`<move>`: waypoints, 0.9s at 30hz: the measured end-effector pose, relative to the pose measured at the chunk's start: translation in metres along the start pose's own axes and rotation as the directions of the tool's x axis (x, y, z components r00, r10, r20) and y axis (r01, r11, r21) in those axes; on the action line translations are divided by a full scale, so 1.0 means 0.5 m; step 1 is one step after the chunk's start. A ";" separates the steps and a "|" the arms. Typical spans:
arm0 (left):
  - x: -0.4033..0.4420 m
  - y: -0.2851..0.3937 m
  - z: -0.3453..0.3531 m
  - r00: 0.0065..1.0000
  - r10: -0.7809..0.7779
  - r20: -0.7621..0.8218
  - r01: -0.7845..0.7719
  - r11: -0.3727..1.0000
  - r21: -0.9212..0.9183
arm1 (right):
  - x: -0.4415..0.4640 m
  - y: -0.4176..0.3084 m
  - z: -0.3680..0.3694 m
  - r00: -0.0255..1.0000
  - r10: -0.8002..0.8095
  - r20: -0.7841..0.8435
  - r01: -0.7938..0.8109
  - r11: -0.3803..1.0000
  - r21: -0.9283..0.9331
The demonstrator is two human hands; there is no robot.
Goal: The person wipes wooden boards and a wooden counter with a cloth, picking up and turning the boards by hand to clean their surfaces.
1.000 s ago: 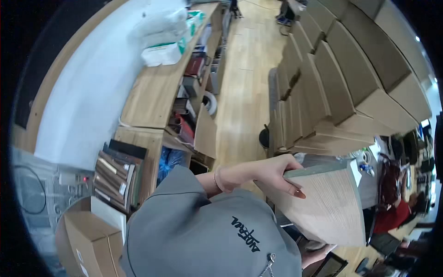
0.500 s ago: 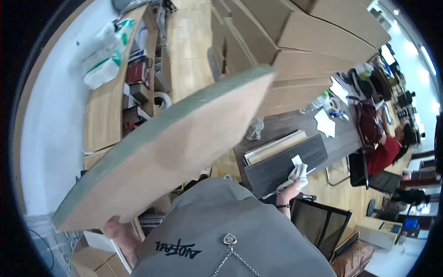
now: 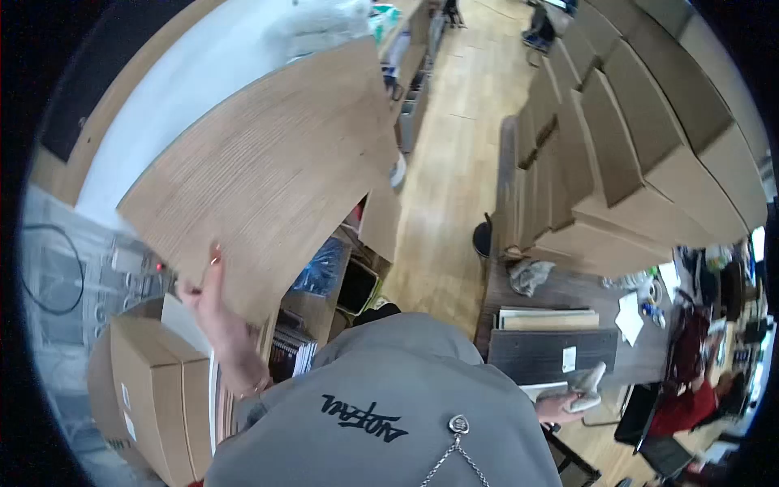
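Where wood floor (image 3: pixel 442 187) borders one counter's (image 3: pixel 643 359) left edge, left grip (image 3: pixel 217 318) pinches one board (image 3: pixel 272 154); right grip (image 3: pixel 560 407) clasps one cloth (image 3: pixel 590 388).

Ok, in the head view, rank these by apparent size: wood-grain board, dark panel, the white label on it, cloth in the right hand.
1. Wood-grain board, by far
2. Dark panel
3. Cloth
4. White label

Nearness may exaggerate the board's lead.
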State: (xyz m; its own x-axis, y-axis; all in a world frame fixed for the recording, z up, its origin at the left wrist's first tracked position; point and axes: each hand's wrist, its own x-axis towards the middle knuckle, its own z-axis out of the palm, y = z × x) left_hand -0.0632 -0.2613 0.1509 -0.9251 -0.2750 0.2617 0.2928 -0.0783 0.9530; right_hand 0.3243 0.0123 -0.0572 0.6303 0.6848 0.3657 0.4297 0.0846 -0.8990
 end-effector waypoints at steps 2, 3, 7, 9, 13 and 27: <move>0.010 0.002 0.035 0.979 0.157 0.133 -0.155 0.988 -0.024 | -0.015 -0.032 0.025 0.988 0.012 0.156 -0.027 0.995 0.095; 0.016 0.004 0.055 0.954 0.251 0.161 -0.263 0.963 0.056 | -0.021 -0.054 0.033 0.975 0.015 0.221 -0.046 0.990 0.135; 0.037 -0.025 0.102 0.890 0.381 0.250 -0.417 0.902 0.111 | -0.056 -0.156 0.089 0.859 0.053 0.510 -0.254 0.907 0.335; 0.042 -0.029 0.125 0.911 0.330 0.248 -0.376 0.911 0.169 | -0.096 -0.191 0.176 0.527 0.118 0.842 -0.551 0.801 0.233; 0.056 -0.078 0.142 0.839 0.392 0.376 -0.510 0.807 0.297 | -0.234 -0.391 0.324 -0.212 -0.103 0.972 -0.723 0.686 -0.085; 0.104 -0.171 0.138 0.518 0.553 0.653 -0.834 0.497 0.240 | -0.455 -0.729 0.458 -0.512 -0.149 0.846 -0.631 0.733 -0.252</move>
State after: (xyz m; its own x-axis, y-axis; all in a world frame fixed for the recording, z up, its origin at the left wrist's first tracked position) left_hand -0.1534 -0.2027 0.0935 -0.4747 0.4398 0.7624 0.8591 0.4201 0.2925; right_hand -0.1237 -0.0087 0.1321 -0.9338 0.2494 -0.2567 0.0804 -0.5528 -0.8294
